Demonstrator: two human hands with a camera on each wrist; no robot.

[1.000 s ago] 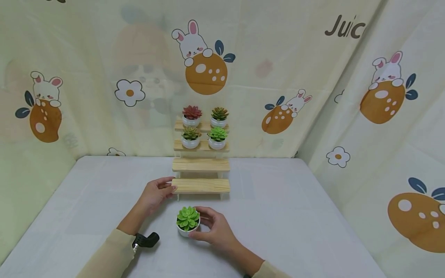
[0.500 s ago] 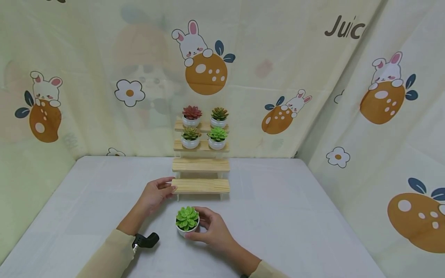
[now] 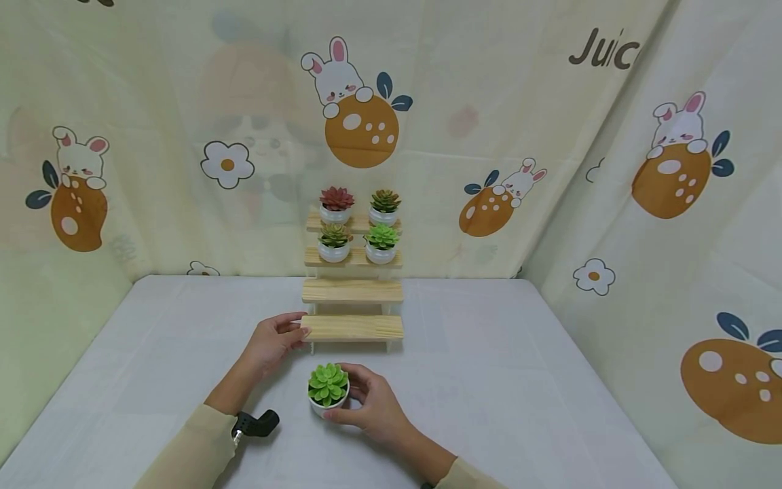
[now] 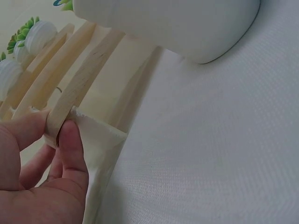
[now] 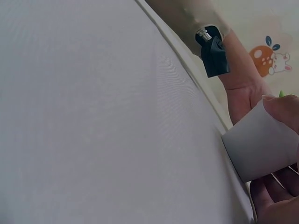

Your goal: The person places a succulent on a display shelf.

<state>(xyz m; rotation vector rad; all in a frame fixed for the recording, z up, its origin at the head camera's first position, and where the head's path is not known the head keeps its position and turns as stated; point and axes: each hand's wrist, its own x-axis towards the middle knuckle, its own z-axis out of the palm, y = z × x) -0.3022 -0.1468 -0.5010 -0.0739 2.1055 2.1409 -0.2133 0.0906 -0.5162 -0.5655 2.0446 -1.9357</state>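
In the head view, a tiered plant stand (image 3: 354, 329) with pale wooden shelves stands in the middle of the table. My left hand (image 3: 271, 348) pinches the left end of its lowest shelf; the left wrist view shows thumb and finger gripping that shelf end (image 4: 74, 93). In front of the stand, a bright green potted succulent (image 3: 328, 386) sits in a round white pot. My right hand (image 3: 380, 411) holds this pot from its right side, thumb in front and fingers behind. From the right wrist, the pot (image 5: 261, 144) shows its base right at the white tablecloth.
On the two upper shelves stand several small potted succulents: a red one (image 3: 337, 198), a dark green one (image 3: 384, 200), a brownish one (image 3: 334, 235) and a light green one (image 3: 381, 236). Behind the white-covered table (image 3: 501, 380) hangs a patterned curtain (image 3: 427, 136).
The succulent pot and my right hand have shifted very slightly left. My left hand keeps its hold on the shelf end, and the stand stays in place.
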